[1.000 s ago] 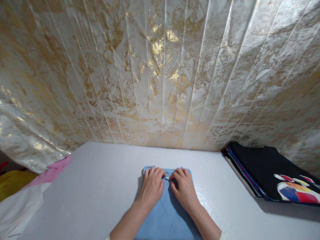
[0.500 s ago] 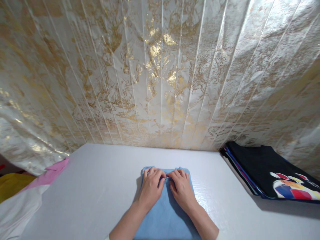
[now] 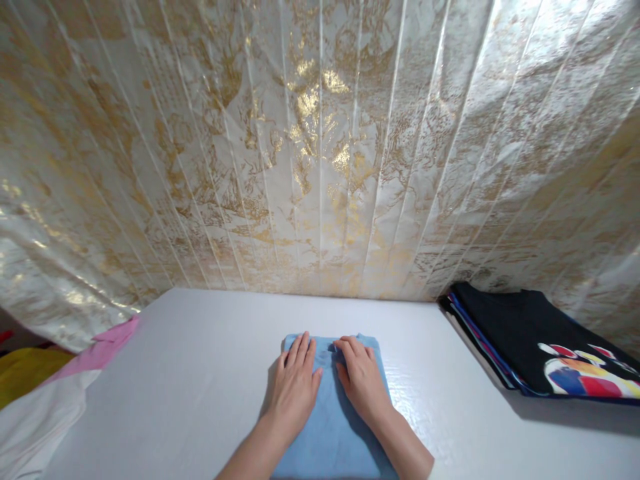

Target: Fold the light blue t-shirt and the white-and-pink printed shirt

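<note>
A light blue folded garment point(image 3: 327, 440) lies on the white table in front of me, its far edge slightly uneven. My left hand point(image 3: 295, 383) rests flat on its left side, fingers stretched out toward the far edge and thumb angled inward. On the far right part of the cloth lies my right hand point(image 3: 361, 373), with its fingers bent and the thumb apart from them. Small wrinkles show in the fabric between the two hands. Both palms hide part of the garment, and its near end runs to the bottom of the view.
To the right is a stack of folded shirts point(image 3: 515, 333), the top one black with a colourful print. Loose pink, white and yellow clothes point(image 3: 60, 380) lie at the left edge. Behind the white table point(image 3: 200, 373) hangs a shiny gold-patterned sheet point(image 3: 320, 167).
My left hand has let go of the cloth near the far edge and flattened out, moving slightly left. My right hand stays in nearly the same place, its fingertips now apart from the left hand's.
</note>
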Action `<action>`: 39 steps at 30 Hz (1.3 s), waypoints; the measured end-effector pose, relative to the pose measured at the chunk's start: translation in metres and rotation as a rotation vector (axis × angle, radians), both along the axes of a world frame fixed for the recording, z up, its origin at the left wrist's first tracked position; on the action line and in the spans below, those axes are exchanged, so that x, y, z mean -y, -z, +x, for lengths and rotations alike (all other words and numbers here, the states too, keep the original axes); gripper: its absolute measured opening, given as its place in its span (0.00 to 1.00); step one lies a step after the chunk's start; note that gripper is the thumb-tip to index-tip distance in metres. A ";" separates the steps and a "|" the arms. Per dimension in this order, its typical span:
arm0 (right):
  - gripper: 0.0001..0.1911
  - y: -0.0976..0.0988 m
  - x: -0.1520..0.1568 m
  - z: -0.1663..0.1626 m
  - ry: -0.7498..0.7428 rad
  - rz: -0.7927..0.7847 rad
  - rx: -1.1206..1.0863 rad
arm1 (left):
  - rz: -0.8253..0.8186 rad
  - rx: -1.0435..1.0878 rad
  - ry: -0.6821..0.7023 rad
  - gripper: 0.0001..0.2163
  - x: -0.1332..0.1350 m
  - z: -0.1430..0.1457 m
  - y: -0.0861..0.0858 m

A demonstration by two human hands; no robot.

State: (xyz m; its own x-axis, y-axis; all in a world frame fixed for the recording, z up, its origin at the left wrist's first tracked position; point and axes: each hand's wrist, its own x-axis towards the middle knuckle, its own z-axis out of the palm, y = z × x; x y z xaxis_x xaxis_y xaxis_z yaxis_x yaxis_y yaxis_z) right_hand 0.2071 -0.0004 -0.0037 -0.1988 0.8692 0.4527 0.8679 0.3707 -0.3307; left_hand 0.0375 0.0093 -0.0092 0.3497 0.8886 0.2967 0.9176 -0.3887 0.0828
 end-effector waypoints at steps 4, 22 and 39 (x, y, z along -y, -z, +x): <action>0.23 0.000 0.004 -0.002 -0.025 0.020 0.002 | 0.055 -0.055 0.028 0.23 0.006 -0.009 0.005; 0.29 0.002 0.038 -0.014 -0.157 -0.142 0.136 | 0.030 0.325 -0.122 0.10 0.069 -0.085 -0.009; 0.07 -0.014 -0.069 -0.083 -0.147 -0.075 -0.100 | -0.042 0.302 -0.076 0.05 0.100 -0.074 -0.017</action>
State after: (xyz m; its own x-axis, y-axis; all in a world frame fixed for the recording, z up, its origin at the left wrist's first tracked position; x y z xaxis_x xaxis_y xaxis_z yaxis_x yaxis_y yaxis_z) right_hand 0.1238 0.0688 0.0108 -0.2833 0.8663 0.4114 0.7678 0.4619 -0.4440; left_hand -0.0361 -0.0908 0.0075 0.1837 0.9224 0.3398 0.8755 -0.3107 0.3700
